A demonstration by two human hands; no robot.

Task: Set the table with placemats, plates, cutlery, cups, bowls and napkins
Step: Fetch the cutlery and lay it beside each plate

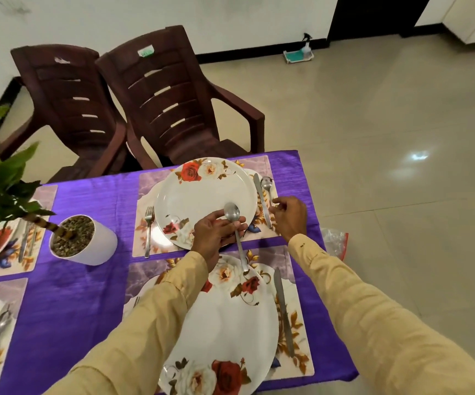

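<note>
My left hand [212,236] grips a steel spoon [232,214] by its handle, bowl up, over the near edge of the far floral plate [202,192]. That plate sits on a far placemat [146,182] with a fork [148,226] on its left and a knife [262,202] on its right. A second spoon [266,183] lies right of the knife, and my right hand [289,213] pinches the end of its handle. The near plate [230,323] lies on the near placemat [299,292] with a knife [283,309] beside it; my left sleeve hides its left side.
A purple cloth [88,295] covers the table. A white plant pot [99,243] stands left of the far setting, with two more place settings [0,249] at the left edge. Two brown plastic chairs [173,104] stand behind the table. A plastic bag [334,238] lies at the right edge.
</note>
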